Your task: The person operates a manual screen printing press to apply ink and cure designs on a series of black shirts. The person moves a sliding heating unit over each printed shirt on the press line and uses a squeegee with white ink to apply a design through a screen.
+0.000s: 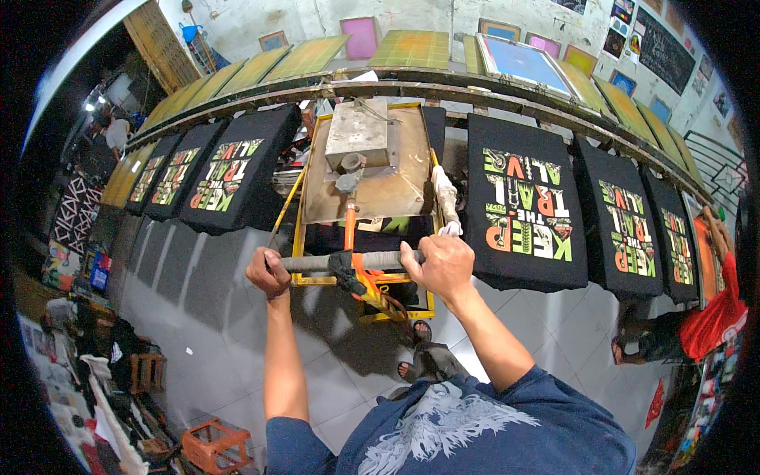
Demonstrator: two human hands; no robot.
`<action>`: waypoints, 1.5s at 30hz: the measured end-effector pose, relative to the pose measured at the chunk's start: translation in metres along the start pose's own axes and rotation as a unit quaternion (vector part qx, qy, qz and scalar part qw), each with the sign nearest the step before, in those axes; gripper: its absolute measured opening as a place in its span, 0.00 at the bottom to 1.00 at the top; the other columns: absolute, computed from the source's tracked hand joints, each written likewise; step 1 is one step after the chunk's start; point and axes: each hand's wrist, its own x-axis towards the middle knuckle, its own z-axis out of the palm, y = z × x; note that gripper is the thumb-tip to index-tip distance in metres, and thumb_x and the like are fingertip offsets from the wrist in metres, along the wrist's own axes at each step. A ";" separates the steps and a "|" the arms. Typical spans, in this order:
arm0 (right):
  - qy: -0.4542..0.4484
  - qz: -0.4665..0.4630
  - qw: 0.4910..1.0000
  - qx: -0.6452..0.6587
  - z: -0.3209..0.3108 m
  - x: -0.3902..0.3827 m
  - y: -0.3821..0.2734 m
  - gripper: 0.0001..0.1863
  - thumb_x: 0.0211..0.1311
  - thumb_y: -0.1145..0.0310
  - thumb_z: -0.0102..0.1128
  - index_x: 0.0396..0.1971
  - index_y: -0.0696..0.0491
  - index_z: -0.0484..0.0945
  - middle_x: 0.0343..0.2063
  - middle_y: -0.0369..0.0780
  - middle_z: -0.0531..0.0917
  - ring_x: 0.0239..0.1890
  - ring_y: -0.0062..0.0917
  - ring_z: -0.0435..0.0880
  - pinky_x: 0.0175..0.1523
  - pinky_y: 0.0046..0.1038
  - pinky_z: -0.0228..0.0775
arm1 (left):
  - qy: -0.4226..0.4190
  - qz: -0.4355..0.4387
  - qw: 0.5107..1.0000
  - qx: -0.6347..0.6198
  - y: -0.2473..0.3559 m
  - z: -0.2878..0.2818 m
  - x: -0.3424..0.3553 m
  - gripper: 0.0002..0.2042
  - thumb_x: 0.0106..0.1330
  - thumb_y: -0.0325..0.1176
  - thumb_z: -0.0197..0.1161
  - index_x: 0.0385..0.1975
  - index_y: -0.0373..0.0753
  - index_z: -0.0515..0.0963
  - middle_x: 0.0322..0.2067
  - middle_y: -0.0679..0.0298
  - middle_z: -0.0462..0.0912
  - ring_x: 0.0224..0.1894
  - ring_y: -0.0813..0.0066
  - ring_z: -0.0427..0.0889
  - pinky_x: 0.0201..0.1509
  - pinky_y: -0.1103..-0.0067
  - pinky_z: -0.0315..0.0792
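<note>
Nearest, the left hand and the right hand each have their grip closed around the grey handle bar of a wheeled heater unit. Its metal plate in a yellow frame sits over one black printed T-shirt on the long bench. This looks like curing the print; shifting sideways to the neighbouring shirt would need a steady, level push.
</note>
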 end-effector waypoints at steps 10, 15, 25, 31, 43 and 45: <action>-0.001 0.030 0.999 0.027 0.014 -0.003 -0.029 0.20 0.56 0.57 0.72 0.13 0.48 0.74 0.13 0.36 0.75 0.16 0.32 0.78 0.23 0.35 0.68 | -0.073 0.044 0.996 -0.013 -0.038 -0.009 0.015 0.18 0.70 0.40 0.50 0.18 0.37 0.67 0.16 0.54 0.69 0.18 0.50 0.72 0.25 0.63 0.63; 0.040 0.003 0.999 -0.012 0.013 0.000 -0.027 0.21 0.55 0.58 0.71 0.11 0.46 0.69 0.12 0.35 0.71 0.15 0.30 0.74 0.22 0.34 0.66 | -0.093 0.038 0.995 0.001 -0.046 -0.010 0.011 0.16 0.70 0.37 0.52 0.19 0.37 0.67 0.15 0.53 0.68 0.18 0.54 0.68 0.25 0.64 0.63; 0.056 0.030 0.995 -0.077 0.017 -0.002 -0.030 0.17 0.46 0.63 0.67 0.10 0.47 0.66 0.11 0.36 0.67 0.15 0.30 0.70 0.23 0.33 0.59 | -0.096 -0.015 0.994 -0.039 -0.041 -0.013 0.005 0.17 0.68 0.30 0.56 0.16 0.37 0.62 0.15 0.56 0.62 0.18 0.51 0.65 0.24 0.61 0.56; 0.059 0.045 0.993 -0.092 0.019 0.004 -0.041 0.12 0.39 0.68 0.62 0.10 0.49 0.66 0.10 0.36 0.66 0.13 0.31 0.66 0.21 0.33 0.56 | -0.144 0.049 0.987 -0.045 -0.050 -0.021 0.017 0.15 0.64 0.26 0.58 0.15 0.38 0.64 0.15 0.55 0.67 0.17 0.54 0.67 0.22 0.63 0.58; 0.009 0.104 0.982 -0.156 0.039 -0.012 -0.143 0.11 0.37 0.67 0.60 0.11 0.48 0.64 0.11 0.36 0.63 0.13 0.31 0.62 0.21 0.34 0.53 | -0.157 0.093 0.961 -0.209 -0.124 -0.041 0.055 0.13 0.62 0.28 0.55 0.15 0.39 0.65 0.13 0.58 0.66 0.14 0.56 0.65 0.21 0.64 0.58; 0.009 0.121 0.979 -0.165 0.048 -0.018 -0.165 0.13 0.40 0.66 0.61 0.12 0.47 0.64 0.12 0.36 0.63 0.14 0.32 0.64 0.21 0.37 0.54 | -0.171 0.093 0.955 -0.223 -0.141 -0.047 0.063 0.13 0.62 0.27 0.55 0.14 0.39 0.65 0.12 0.57 0.65 0.14 0.55 0.66 0.21 0.63 0.58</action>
